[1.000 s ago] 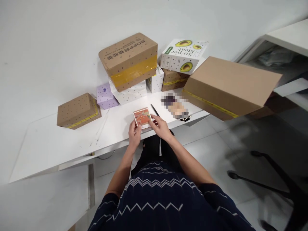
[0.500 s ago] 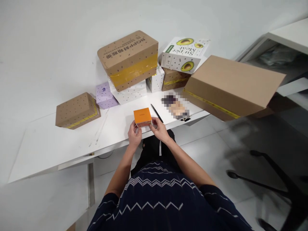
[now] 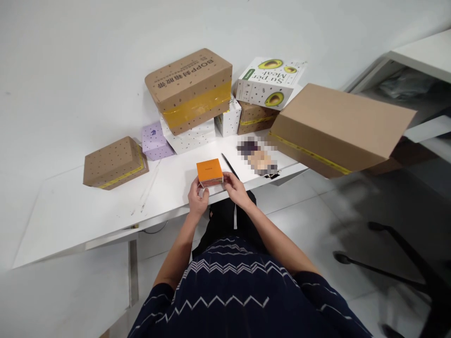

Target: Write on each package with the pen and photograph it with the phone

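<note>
A small orange box (image 3: 209,169) sits at the front edge of the white table, its flat top facing up. My left hand (image 3: 198,197) grips the box's left side, with the thumb in front near its lower edge. On the opposite side my right hand (image 3: 235,188) holds the right corner between thumb and fingers. Parts of the fingers are hidden behind the box. A black pen (image 3: 229,165) lies on the table just behind my right hand.
Behind stand a taped brown carton (image 3: 190,89), a purple box (image 3: 155,141) and an avocado-printed box (image 3: 269,82). At left is a brown box (image 3: 114,164); a large open carton (image 3: 338,126) overhangs the right edge. A blurred-out item (image 3: 259,157) lies by the pen. Chair legs (image 3: 380,272) are at lower right.
The view has shifted very slightly. My right thumb has moved a little along the box's front corner; the orange box stays between both hands.
</note>
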The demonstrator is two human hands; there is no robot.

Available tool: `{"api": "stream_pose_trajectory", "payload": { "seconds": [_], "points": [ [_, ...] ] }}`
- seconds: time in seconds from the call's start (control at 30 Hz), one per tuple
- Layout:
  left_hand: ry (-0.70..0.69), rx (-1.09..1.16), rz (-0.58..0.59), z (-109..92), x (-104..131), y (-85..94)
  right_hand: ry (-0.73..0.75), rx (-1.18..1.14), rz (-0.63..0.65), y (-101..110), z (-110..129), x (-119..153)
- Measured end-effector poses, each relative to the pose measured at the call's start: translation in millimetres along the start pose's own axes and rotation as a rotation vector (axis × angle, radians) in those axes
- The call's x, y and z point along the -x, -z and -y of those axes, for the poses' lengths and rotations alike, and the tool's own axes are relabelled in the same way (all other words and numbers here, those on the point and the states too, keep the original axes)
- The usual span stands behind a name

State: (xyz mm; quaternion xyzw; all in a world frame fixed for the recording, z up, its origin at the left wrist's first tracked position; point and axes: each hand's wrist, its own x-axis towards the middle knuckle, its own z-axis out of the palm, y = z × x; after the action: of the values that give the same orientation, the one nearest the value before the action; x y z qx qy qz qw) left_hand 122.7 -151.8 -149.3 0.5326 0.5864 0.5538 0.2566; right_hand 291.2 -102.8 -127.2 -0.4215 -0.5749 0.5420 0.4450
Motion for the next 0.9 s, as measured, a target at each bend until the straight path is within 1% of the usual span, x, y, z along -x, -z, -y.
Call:
{"api": "stream_pose_trajectory", "payload": {
  "seconds": [0.13, 0.27, 0.33, 0.47, 0.57, 0.7, 0.8, 0.9],
  "points": [
    [-0.027, -0.006, 0.033, -1, -1, 3.8, -0.083, -0.123, -0.025, 5, 10, -2],
    [-0.068, -0.015, 0.035, 1, 2, 6.7, -0.08, -0.107, -0.027, 5, 24, -1],
    [-0.087, -0.023, 0.028, 4, 3, 8.0, -0.069, -0.08, -0.038, 4, 27, -1],
    [-0.144, -0.05, 0.019, 9, 4, 10.5, -0.049, -0.092, -0.046, -1, 22, -2],
    [-0.181, -0.123, 0.005, 8, 4, 11.8, -0.038, -0.111, -0.05, -2, 15, -5],
    [-0.169, -0.185, -0.008, 7, 3, 11.6, -0.014, -0.16, -0.076, -1, 8, -8],
    [-0.161, -0.154, -0.004, 8, 3, 10.8, 0.015, -0.199, -0.078, -1, 8, -8],
    [-0.127, -0.129, -0.009, 7, 2, 10.2, 0.014, -0.179, -0.083, -3, 9, -6]
  ]
}}
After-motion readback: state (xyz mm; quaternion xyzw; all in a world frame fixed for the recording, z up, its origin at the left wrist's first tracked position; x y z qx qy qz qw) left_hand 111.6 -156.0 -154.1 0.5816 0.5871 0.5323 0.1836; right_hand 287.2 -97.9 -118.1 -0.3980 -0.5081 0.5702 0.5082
